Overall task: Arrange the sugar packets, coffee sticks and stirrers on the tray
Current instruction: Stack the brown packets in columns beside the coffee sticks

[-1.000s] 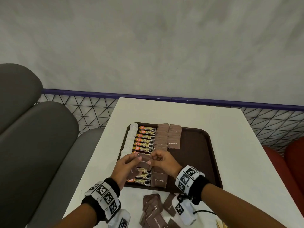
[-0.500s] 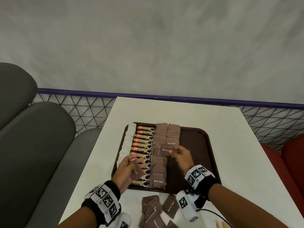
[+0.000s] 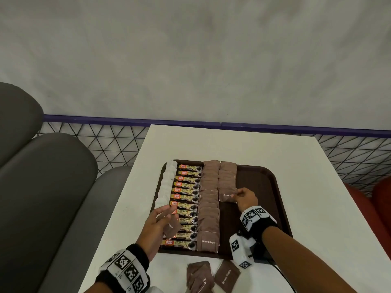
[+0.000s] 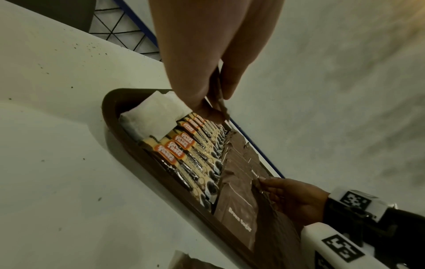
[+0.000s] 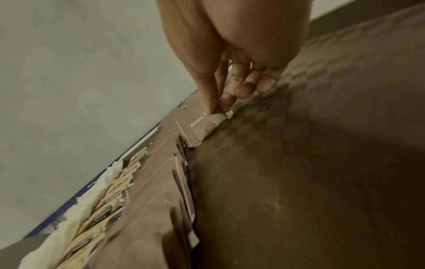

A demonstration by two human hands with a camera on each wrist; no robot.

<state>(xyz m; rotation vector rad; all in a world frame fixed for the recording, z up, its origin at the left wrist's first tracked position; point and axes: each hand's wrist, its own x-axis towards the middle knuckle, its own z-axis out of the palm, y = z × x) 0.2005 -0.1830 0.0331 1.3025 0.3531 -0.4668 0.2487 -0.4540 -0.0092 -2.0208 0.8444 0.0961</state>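
A dark brown tray [image 3: 273,187] holds a column of white packets [image 3: 167,182], a column of coffee sticks [image 3: 187,205] and two columns of brown sugar packets [image 3: 209,204]. My right hand [image 3: 243,197] pinches a brown sugar packet [image 3: 227,195] at the near end of the shorter second column; the same packet [image 5: 202,125] shows in the right wrist view, low over the tray. My left hand [image 3: 158,225] hovers over the tray's left side and pinches another brown sugar packet [image 3: 172,227], seen edge-on [image 4: 218,94] between thumb and fingers.
Loose brown sugar packets [image 3: 211,275] lie on the white table [image 3: 232,144] in front of the tray. The tray's right half [image 5: 322,163] is bare. A grey padded seat [image 3: 42,187] stands left, a red seat [image 3: 378,199] right, a mesh fence [image 3: 105,142] behind.
My right hand took one packet from my left hand and carried it forward and right to the second brown column. My left hand drew back with its own packet.
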